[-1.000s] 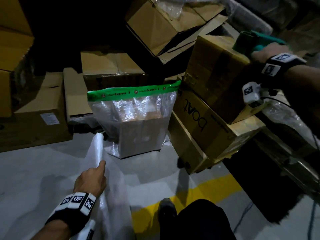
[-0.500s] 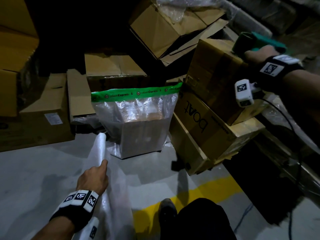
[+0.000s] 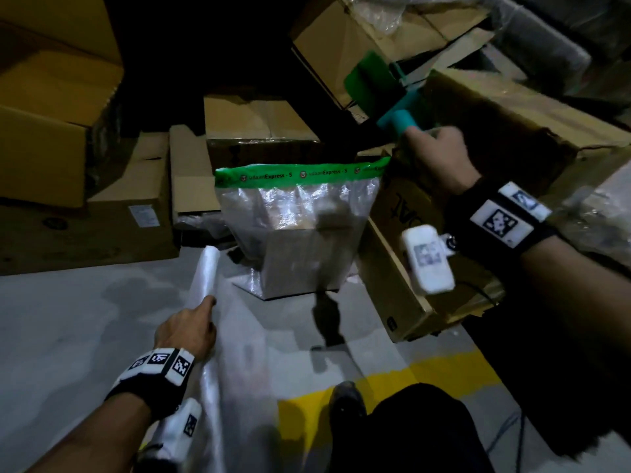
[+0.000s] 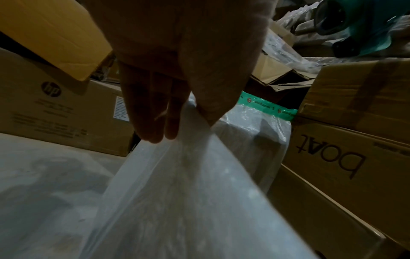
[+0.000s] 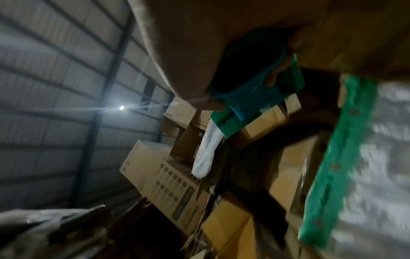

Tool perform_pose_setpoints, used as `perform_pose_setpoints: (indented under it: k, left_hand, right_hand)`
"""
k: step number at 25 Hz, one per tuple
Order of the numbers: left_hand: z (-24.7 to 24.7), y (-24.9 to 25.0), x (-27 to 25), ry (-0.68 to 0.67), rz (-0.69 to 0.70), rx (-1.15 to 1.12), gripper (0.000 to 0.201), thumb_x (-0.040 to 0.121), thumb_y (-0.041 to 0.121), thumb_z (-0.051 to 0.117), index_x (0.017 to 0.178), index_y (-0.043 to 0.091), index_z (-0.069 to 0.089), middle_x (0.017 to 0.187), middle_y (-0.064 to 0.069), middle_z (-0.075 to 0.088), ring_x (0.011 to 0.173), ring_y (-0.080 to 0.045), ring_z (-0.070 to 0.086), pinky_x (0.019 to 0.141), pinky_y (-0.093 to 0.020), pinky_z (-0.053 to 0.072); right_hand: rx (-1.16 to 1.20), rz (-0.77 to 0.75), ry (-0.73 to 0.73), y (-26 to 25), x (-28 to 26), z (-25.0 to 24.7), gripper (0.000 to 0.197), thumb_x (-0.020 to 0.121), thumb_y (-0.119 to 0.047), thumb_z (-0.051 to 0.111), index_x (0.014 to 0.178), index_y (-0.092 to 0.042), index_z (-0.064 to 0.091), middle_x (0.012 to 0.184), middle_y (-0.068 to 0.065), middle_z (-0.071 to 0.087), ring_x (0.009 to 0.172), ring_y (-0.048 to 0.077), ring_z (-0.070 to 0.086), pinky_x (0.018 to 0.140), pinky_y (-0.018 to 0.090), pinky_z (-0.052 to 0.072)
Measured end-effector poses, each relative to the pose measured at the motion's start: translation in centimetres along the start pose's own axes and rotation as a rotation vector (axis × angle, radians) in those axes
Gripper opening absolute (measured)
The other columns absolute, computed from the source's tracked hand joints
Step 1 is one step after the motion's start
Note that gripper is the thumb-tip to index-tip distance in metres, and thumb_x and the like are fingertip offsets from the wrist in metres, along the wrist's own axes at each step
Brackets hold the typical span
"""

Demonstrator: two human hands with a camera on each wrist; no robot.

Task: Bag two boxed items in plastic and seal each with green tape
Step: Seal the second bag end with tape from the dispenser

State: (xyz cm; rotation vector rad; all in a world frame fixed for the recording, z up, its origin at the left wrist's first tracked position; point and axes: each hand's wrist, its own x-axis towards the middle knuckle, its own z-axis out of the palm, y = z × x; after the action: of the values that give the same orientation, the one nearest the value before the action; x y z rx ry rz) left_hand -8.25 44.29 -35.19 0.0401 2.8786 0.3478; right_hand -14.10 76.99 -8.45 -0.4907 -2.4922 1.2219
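The empty plastic bag hangs limp from my left hand, thumb and fingers pinching its top edge above the floor. I judge it feather-light, floppy and slick, so I'd hold it at the mouth hem. Just beyond stands the bagged box, closed with green tape; it looks stiff and best gripped by its sides. My right hand is curled round the tape dispenser, raised beside the stacked cartons.
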Motion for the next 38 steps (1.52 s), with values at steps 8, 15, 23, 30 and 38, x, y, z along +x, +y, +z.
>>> perform_pose_setpoints:
  k: [8, 15, 23, 30, 38]
  left_hand:
    - [0.2, -3.3, 1.4, -0.026, -0.047, -0.197, 0.055, 0.081, 0.008, 0.058, 0.134, 0.020, 0.045, 0.128, -0.020, 0.050, 0.113, -0.039, 0.052, 0.091, -0.036, 0.042]
    - [-0.2, -4.4, 1.9, -0.108, -0.096, -0.260, 0.080, 0.080, 0.013, 0.065, 0.147, 0.026, 0.024, 0.144, -0.014, 0.033, 0.118, -0.040, 0.049, 0.096, -0.037, 0.043]
    - [-0.2, -4.4, 2.1, -0.057, -0.137, -0.252, 0.078, 0.078, 0.015, 0.066, 0.146, 0.020, 0.030, 0.142, -0.012, 0.039, 0.122, -0.035, 0.048, 0.099, -0.037, 0.040]
    - [-0.3, -3.9, 2.5, 0.141, -0.137, -0.330, 0.031, 0.087, 0.015, 0.060, 0.118, 0.019, 0.059, 0.118, -0.013, 0.061, 0.108, -0.035, 0.056, 0.087, -0.030, 0.041]
    - [-0.5, -4.3, 2.8, -0.012, -0.195, -0.492, 0.034, 0.093, 0.006, 0.043, 0.115, 0.019, 0.065, 0.126, -0.009, 0.049, 0.112, -0.031, 0.054, 0.098, -0.034, 0.044]
  right_hand:
    - [0.731, 0.505, -0.486, 5.6, -11.4, 13.0, 0.038, 0.084, -0.025, 0.052, 0.115, -0.006, 0.059, 0.083, 0.014, 0.051, 0.052, 0.016, 0.047, 0.042, 0.021, 0.035]
    - [1.011, 0.797, -0.719, 6.7, -13.0, 16.3, 0.053, 0.086, -0.021, 0.050, 0.136, -0.002, 0.045, 0.087, 0.017, 0.057, 0.062, 0.020, 0.054, 0.054, 0.025, 0.050]
    - [1.060, 0.999, -0.722, 9.2, -12.8, 17.8, 0.054, 0.050, -0.003, 0.045, 0.104, 0.003, 0.054, 0.072, 0.016, 0.062, 0.059, 0.031, 0.064, 0.079, 0.039, 0.056]
    - [0.954, 1.078, -0.717, 10.6, -12.3, 17.6, 0.014, 0.093, -0.013, 0.049, 0.095, 0.001, 0.051, 0.057, 0.015, 0.060, 0.050, 0.021, 0.058, 0.050, 0.026, 0.054]
    - [0.851, 1.003, -1.008, 12.4, -13.2, 17.3, 0.111, 0.020, -0.010, 0.097, 0.120, 0.000, 0.050, 0.066, 0.012, 0.058, 0.047, 0.018, 0.058, 0.044, 0.025, 0.052]
